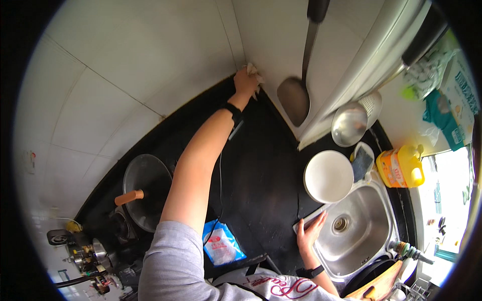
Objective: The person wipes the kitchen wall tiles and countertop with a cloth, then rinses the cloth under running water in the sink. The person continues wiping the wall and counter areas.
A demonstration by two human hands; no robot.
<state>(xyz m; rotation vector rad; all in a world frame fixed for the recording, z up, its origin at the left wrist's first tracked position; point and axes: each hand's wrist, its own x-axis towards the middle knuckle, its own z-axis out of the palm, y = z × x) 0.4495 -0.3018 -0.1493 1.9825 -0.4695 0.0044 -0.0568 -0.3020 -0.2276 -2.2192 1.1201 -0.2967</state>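
At the far corner of the black countertop (256,165), my left hand (244,84) is closed around a crumpled, pale cloth or tissue (253,70). The cloth is against the place where the two tiled walls meet the counter. A dark band circles my left wrist, and a thin cable runs over the counter below that arm. My right hand (310,234) rests on the near left rim of the stainless steel sink (365,240) with nothing in it. A white bowl (328,177) stands by the sink's upper left corner.
A glass lid (150,192) with an orange handle covers a pan at left. A blue-and-white packet (223,242) lies near my body. A ladle (295,99) and a metal strainer (371,105) hang at the wall edge. A yellow jug (401,167) and a cutting board (376,280) flank the sink.
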